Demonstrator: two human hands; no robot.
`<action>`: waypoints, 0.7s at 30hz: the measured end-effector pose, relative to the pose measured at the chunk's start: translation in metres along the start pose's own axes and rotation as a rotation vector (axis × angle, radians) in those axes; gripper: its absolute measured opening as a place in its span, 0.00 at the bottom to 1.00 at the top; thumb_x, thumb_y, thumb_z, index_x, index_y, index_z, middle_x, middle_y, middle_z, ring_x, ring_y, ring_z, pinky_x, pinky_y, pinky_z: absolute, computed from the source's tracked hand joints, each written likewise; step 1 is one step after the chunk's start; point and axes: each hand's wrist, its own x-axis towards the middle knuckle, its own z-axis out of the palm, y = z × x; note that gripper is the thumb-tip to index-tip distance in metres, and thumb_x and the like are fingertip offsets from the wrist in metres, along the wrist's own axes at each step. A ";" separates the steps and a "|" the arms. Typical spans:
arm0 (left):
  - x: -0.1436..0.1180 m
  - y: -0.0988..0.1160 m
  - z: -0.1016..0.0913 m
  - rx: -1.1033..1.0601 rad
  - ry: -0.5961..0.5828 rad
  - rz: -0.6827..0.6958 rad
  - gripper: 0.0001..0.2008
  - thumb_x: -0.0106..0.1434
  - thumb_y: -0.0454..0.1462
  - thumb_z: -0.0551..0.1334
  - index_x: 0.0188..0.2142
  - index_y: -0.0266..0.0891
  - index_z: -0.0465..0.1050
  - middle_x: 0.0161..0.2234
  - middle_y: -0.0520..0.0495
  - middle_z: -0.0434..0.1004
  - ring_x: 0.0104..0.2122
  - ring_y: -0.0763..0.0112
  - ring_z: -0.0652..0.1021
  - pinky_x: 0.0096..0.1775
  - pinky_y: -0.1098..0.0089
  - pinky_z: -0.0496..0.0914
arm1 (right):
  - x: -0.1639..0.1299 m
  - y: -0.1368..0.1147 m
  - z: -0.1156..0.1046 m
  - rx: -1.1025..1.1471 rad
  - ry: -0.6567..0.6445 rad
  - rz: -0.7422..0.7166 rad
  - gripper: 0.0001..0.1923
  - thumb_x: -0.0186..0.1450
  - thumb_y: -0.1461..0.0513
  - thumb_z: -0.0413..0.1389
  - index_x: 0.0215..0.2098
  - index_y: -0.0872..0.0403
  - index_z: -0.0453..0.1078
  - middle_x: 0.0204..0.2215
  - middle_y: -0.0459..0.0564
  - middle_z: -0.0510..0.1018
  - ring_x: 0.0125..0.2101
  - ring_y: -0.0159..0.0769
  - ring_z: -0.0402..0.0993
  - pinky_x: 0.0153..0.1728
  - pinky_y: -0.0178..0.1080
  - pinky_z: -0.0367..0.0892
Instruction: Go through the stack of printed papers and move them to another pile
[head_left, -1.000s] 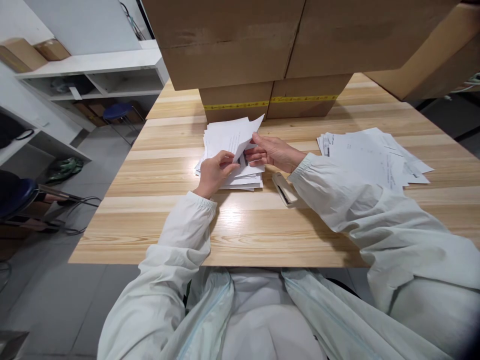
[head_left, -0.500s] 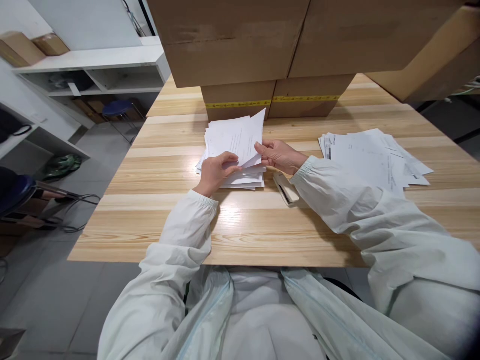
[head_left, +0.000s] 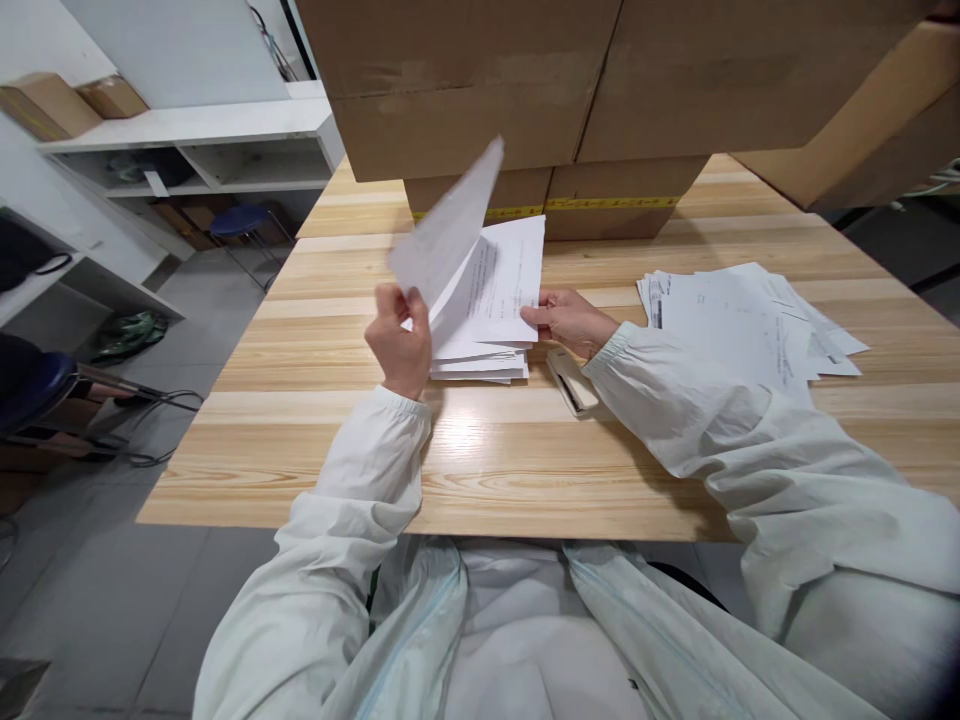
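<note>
A pile of printed paper sheets (head_left: 484,362) lies on the wooden table in front of me. My left hand (head_left: 403,338) pinches a lifted sheet of paper (head_left: 450,230), which tilts up and leans over the pile's left side. Under it, more printed sheets (head_left: 514,275) are raised at their right edge, and my right hand (head_left: 570,320) grips that edge between thumb and fingers. Close below my right wrist a white stapler (head_left: 571,383) rests on the tabletop, touched by neither hand.
A second, fanned-out pile of papers (head_left: 727,310) lies on the right of the table (head_left: 300,450). Large cardboard boxes (head_left: 480,90) stand stacked at the back. At the left are a white shelf (head_left: 195,120) and a blue stool (head_left: 240,220) on the floor.
My left hand has moved left and turned a sheet up and over toward the left, uncovering a printed page. My right hand stays at the right edge, shifted slightly.
</note>
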 end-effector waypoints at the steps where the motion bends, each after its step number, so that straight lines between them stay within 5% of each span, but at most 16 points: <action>1: 0.003 0.001 -0.005 -0.006 0.073 -0.008 0.09 0.72 0.43 0.54 0.36 0.42 0.65 0.28 0.53 0.72 0.31 0.70 0.78 0.38 0.70 0.70 | -0.001 0.000 -0.001 0.009 -0.009 0.002 0.05 0.62 0.73 0.62 0.33 0.58 0.78 0.32 0.50 0.85 0.31 0.31 0.79 0.38 0.34 0.77; 5: 0.010 0.003 -0.020 -0.017 0.211 -0.007 0.14 0.74 0.48 0.50 0.40 0.43 0.65 0.31 0.51 0.69 0.35 0.70 0.78 0.39 0.69 0.71 | -0.006 -0.004 -0.001 0.029 -0.030 0.025 0.10 0.59 0.76 0.61 0.33 0.58 0.78 0.34 0.52 0.85 0.34 0.34 0.81 0.42 0.35 0.77; 9: 0.005 -0.001 -0.023 -0.003 0.183 0.041 0.16 0.74 0.49 0.50 0.42 0.41 0.69 0.33 0.48 0.73 0.38 0.66 0.79 0.43 0.67 0.71 | -0.012 -0.009 0.000 0.040 -0.082 0.061 0.14 0.59 0.79 0.57 0.35 0.58 0.79 0.35 0.52 0.86 0.34 0.33 0.81 0.40 0.34 0.77; 17: -0.030 0.018 -0.004 0.188 -0.435 0.436 0.17 0.73 0.35 0.50 0.34 0.40 0.76 0.27 0.45 0.78 0.33 0.66 0.80 0.37 0.69 0.68 | -0.011 -0.006 -0.003 0.052 -0.136 0.080 0.14 0.57 0.79 0.58 0.36 0.59 0.78 0.29 0.50 0.84 0.28 0.31 0.79 0.34 0.31 0.77; 20: -0.040 0.024 0.001 0.257 -0.581 0.499 0.17 0.71 0.29 0.50 0.32 0.40 0.75 0.26 0.45 0.77 0.31 0.67 0.79 0.34 0.70 0.65 | -0.008 -0.004 -0.005 0.062 -0.117 0.064 0.03 0.64 0.69 0.60 0.34 0.58 0.77 0.27 0.51 0.83 0.25 0.31 0.77 0.29 0.32 0.75; 21: -0.042 0.025 0.002 0.286 -0.615 0.501 0.17 0.71 0.28 0.50 0.33 0.40 0.75 0.27 0.45 0.78 0.31 0.67 0.78 0.33 0.70 0.64 | -0.007 -0.004 -0.006 0.051 -0.109 0.046 0.07 0.68 0.63 0.59 0.34 0.57 0.76 0.26 0.51 0.83 0.23 0.31 0.76 0.27 0.32 0.74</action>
